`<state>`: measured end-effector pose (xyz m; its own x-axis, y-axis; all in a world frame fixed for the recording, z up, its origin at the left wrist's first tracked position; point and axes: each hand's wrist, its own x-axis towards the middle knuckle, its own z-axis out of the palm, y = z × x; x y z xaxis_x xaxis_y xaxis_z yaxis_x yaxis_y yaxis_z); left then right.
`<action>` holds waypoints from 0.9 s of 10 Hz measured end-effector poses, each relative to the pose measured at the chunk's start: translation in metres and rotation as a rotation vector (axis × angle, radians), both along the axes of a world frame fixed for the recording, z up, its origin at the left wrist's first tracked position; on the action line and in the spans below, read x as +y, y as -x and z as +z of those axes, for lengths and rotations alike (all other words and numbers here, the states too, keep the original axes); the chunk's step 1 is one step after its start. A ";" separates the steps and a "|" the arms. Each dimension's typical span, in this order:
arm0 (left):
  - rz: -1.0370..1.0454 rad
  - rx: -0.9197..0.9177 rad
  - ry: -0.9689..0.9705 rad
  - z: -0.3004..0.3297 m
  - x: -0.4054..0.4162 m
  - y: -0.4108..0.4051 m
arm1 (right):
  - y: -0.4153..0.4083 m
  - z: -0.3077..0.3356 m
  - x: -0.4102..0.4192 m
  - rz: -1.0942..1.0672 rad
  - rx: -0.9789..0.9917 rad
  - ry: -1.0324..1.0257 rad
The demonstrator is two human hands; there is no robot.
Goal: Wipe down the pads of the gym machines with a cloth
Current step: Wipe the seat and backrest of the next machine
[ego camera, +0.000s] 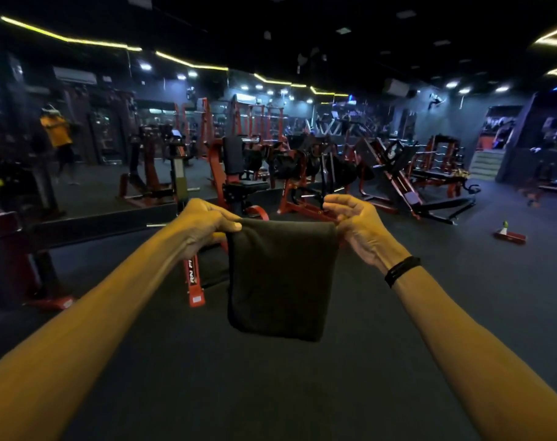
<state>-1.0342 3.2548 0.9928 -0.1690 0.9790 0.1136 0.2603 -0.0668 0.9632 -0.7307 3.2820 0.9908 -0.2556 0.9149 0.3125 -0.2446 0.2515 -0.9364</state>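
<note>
Left hand (207, 222) pinches the upper left corner of the cloth (278, 281) between thumb and curled fingers; right hand (355, 222) pinches the upper right corner the same way. A dark band (401, 270) sits on the right wrist. Both arms are stretched forward, level with each other.

Cloth: dark, apparently folded double, top edge pulled taut between the two hands, the rest hanging straight down in the air. It touches no pad and no machine. Below it, only dark rubber floor (271, 393).

Step in hand, as judged: preparation. The cloth is being squared up or folded for wiping; no wiping contact yet.

Just beyond the hands: a red frame foot (195, 281) with white lettering, belonging to a machine partly hidden behind the left hand. Further out, a red seated machine with a black back pad (232, 155) and seat pad (250, 185). Beyond that, rows of red-framed machines, blurred. Left wall appears mirrored; a figure in a yellow top (56, 130) shows there. Off right on the floor, a small bottle on a red tray (509, 235).

Next move calls for: gathering the cloth into one hand, walking to the nearest pad, pressing the cloth flat against it.
</note>
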 end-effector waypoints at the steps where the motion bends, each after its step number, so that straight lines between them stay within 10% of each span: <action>1: 0.022 -0.088 0.014 -0.011 0.062 0.016 | 0.019 0.000 0.089 -0.005 -0.075 -0.024; 7: 0.067 -0.352 -0.320 0.025 0.435 0.029 | 0.067 0.032 0.467 -0.160 0.053 -0.139; 9: 0.108 -0.365 -0.210 -0.012 0.581 0.019 | 0.086 -0.018 0.601 -0.225 -0.234 -0.095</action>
